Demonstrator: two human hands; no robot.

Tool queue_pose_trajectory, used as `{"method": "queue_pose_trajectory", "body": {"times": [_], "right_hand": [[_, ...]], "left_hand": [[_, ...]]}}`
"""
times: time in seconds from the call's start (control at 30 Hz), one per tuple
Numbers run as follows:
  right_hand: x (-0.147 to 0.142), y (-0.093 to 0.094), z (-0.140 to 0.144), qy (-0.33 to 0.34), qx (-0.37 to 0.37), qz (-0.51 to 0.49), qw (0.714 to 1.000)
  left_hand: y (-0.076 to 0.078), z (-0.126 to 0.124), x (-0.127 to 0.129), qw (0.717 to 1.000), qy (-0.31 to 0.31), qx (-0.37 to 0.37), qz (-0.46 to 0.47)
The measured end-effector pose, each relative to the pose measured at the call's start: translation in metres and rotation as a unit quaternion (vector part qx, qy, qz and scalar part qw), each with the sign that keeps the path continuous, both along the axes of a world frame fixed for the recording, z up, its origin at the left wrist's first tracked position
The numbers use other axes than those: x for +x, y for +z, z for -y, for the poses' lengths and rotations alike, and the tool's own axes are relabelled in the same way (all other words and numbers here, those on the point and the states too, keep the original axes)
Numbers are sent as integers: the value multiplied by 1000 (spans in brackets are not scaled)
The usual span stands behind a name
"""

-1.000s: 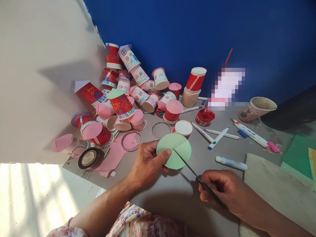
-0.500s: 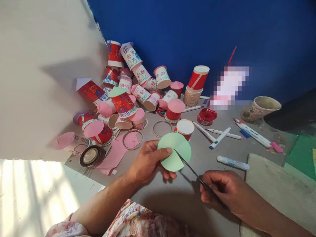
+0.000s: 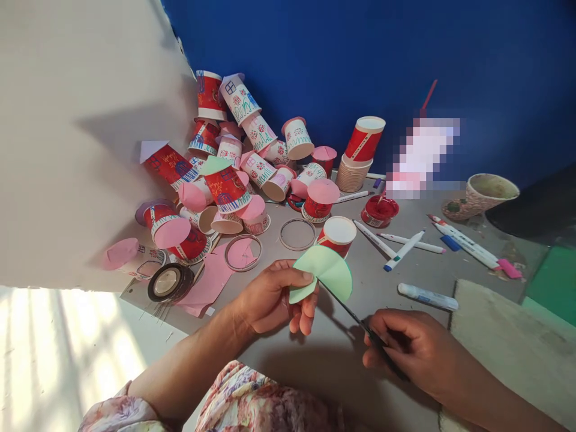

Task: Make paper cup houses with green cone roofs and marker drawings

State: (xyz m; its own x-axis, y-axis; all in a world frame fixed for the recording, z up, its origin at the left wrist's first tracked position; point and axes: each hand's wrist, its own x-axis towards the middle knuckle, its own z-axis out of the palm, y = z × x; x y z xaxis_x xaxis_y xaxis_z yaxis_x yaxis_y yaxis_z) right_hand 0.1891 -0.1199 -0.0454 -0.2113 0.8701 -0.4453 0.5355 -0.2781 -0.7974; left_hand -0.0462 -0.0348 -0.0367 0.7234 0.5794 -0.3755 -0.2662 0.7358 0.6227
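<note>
A light green paper circle (image 3: 327, 268) is pinched between the thumb and fingers of my left hand (image 3: 281, 297). A slit runs in from its edge to about the middle, and the part by my left thumb is bent away from the rest. My right hand (image 3: 405, 345) is closed around the handles of dark scissors (image 3: 344, 308), whose blades look pressed together. Their tip lies at the slit, near the circle's centre. Just behind the circle stands an upside-down red and white paper cup (image 3: 338, 231).
Many decorated paper cups (image 3: 225, 187) with paper cone roofs are heaped at the back left. Pink paper (image 3: 216, 279), black tape (image 3: 168, 282), markers (image 3: 405, 249), a glue stick (image 3: 427, 297), a red paint jar (image 3: 380, 211) and a cup stack (image 3: 355, 171) lie around. A cloth (image 3: 504, 336) is at right.
The green circle has turned in my left hand and its cut edges have spread apart, with one side folded. My left fingers have shifted under it. The scissors stay at the cut.
</note>
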Motion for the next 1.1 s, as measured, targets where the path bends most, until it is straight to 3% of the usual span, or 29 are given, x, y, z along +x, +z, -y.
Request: {"method": "queue_pose_trajectory", "body": {"times": [0.27, 0.47, 0.6, 0.73, 0.83, 0.93, 1.1], "right_hand": [[4, -7, 1, 20, 103, 64, 992], [14, -18, 0, 40, 216, 199, 955], [16, -24, 0, 57, 254, 271, 927], [19, -29, 1, 89, 329, 309, 888], [21, -30, 2, 104, 377, 322, 862], [20, -29, 2, 102, 342, 327, 875], [18, -24, -1, 93, 233, 273, 929]], "left_hand": [[2, -2, -4, 999, -12, 14, -29], [8, -2, -3, 990, 82, 67, -91], [11, 3, 1, 962, 132, 159, -177], [15, 6, 1, 919, 115, 265, -269], [22, 4, 0, 902, 88, 311, -286], [34, 1, 3, 907, 50, 323, -265], [50, -6, 26, 930, 8, 311, -195]]}}
